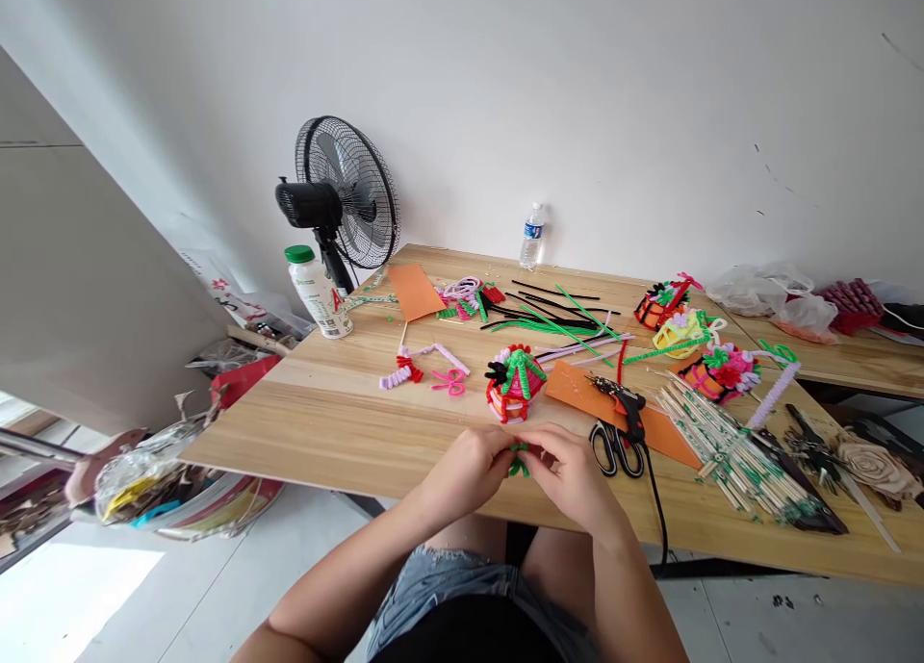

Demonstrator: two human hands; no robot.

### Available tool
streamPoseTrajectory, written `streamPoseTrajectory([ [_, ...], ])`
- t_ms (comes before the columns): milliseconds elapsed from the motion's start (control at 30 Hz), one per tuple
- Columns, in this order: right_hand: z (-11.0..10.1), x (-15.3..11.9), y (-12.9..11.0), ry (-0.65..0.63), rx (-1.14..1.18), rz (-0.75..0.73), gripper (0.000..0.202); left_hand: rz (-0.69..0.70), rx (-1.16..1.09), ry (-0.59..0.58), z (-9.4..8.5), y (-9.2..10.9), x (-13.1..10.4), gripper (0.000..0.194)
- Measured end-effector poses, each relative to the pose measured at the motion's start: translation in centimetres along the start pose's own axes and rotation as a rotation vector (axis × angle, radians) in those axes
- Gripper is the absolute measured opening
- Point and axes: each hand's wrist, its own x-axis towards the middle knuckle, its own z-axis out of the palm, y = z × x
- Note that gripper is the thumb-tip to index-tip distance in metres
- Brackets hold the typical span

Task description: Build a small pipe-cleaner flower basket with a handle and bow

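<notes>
Both my hands meet at the table's front edge, pinching a small green pipe-cleaner piece (518,467) between them. My left hand (473,461) grips it from one side, and my right hand (567,461) closes on it from the other. Fingers hide part of its looped shape. Just beyond them stands a small house-like pipe-cleaner craft (515,384) in red, green, pink and black. Right of my right hand lie scissors (617,448) with black handles. A red and black glue gun (627,405) rests on an orange sheet (570,384).
Loose pipe cleaners (555,312) lie at mid-table. A pink pipe-cleaner bow (449,383) sits to the left. Finished-looking crafts (714,369) and a bundle of thin sticks (743,451) are rightward. A white bottle (318,293), a water bottle (532,237) and a fan (346,191) stand farther back.
</notes>
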Motion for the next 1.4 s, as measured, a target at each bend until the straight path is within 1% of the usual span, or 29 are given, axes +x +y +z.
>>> streamPoseTrajectory([
  [100, -0.1, 0.5, 0.2, 0.016, 0.045, -0.023, 0.016, -0.086, -0.035, 0.017, 0.0, -0.3, 0.1, 0.022],
  [167, -0.2, 0.8, 0.4, 0.030, 0.057, -0.002, 0.011, -0.109, -0.058, 0.061, 0.1, -0.6, 0.1, 0.041],
  [233, -0.2, 1.0, 0.6, 0.037, 0.073, 0.032, 0.010, -0.071, -0.041, 0.098, 0.1, -1.0, 0.0, 0.059],
  [267, -0.1, 1.1, 0.6, 0.037, 0.083, 0.045, 0.011, -0.035, -0.011, 0.101, 0.1, -1.2, 0.0, 0.062],
  [333, 0.0, 1.2, 0.7, 0.027, 0.108, 0.056, 0.014, 0.045, 0.075, 0.077, -0.2, -1.5, 0.1, 0.063],
  [400, 0.1, 1.3, 0.7, -0.006, 0.125, 0.056, 0.016, 0.112, 0.170, 0.020, -0.6, -1.6, 0.1, 0.062],
  [500, 0.2, 1.4, 0.7, -0.051, 0.111, 0.061, 0.017, 0.159, 0.288, -0.055, -1.1, -1.7, 0.2, 0.063],
  [567, 0.1, 1.5, 0.7, -0.071, 0.081, 0.076, 0.016, 0.178, 0.328, -0.074, -1.3, -1.9, 0.3, 0.063],
  [667, -0.1, 1.5, 0.8, -0.128, 0.054, 0.111, 0.015, 0.207, 0.297, -0.069, -1.3, -2.2, 0.2, 0.060],
  [733, -0.3, 1.6, 0.9, -0.147, 0.049, 0.114, 0.014, 0.196, 0.163, -0.024, -0.9, -2.4, 0.2, 0.057],
  [800, -0.3, 1.8, 0.9, -0.082, 0.025, 0.084, 0.012, 0.120, -0.103, 0.076, -0.4, -2.5, 0.2, 0.056],
  [867, -0.1, 2.0, 0.9, 0.069, -0.015, 0.027, 0.011, -0.020, -0.453, 0.206, 0.3, -2.5, 0.3, 0.056],
  [900, 0.2, 2.2, 0.9, 0.153, -0.036, -0.009, 0.011, -0.102, -0.620, 0.247, 0.6, -2.4, 0.4, 0.053],
  [933, 0.5, 2.4, 1.0, 0.231, -0.052, -0.044, 0.011, -0.182, -0.762, 0.258, 0.9, -2.4, 0.6, 0.049],
  [967, 0.9, 2.5, 1.1, 0.300, -0.065, -0.077, 0.011, -0.255, -0.871, 0.245, 1.1, -2.3, 0.7, 0.042],
  [1033, 1.9, 2.7, 1.5, 0.407, -0.083, -0.121, 0.010, -0.367, -1.002, 0.211, 1.5, -2.2, 1.2, 0.034],
  [1067, 2.3, 2.8, 1.7, 0.447, -0.092, -0.128, 0.009, -0.402, -1.034, 0.223, 1.6, -2.2, 1.4, 0.033],
  [1133, 3.1, 2.8, 2.3, 0.508, -0.108, -0.115, 0.009, -0.435, -1.047, 0.307, 1.8, -2.3, 2.0, 0.030],
  [1200, 3.5, 2.9, 2.8, 0.542, -0.117, -0.079, 0.009, -0.438, -1.012, 0.393, 2.0, -2.4, 2.6, 0.027],
  [1267, 3.5, 3.2, 3.3, 0.564, -0.115, -0.040, 0.009, -0.429, -0.953, 0.449, 2.3, -2.6, 3.2, 0.024],
  [1333, 3.5, 3.7, 3.6, 0.590, -0.123, -0.017, 0.010, -0.400, -0.847, 0.514, 2.5, -2.8, 3.7, 0.021],
  [1400, 3.5, 4.2, 3.8, 0.620, -0.159, -0.013, 0.012, -0.324, -0.638, 0.595, 2.7, -3.1, 4.2, 0.015],
])
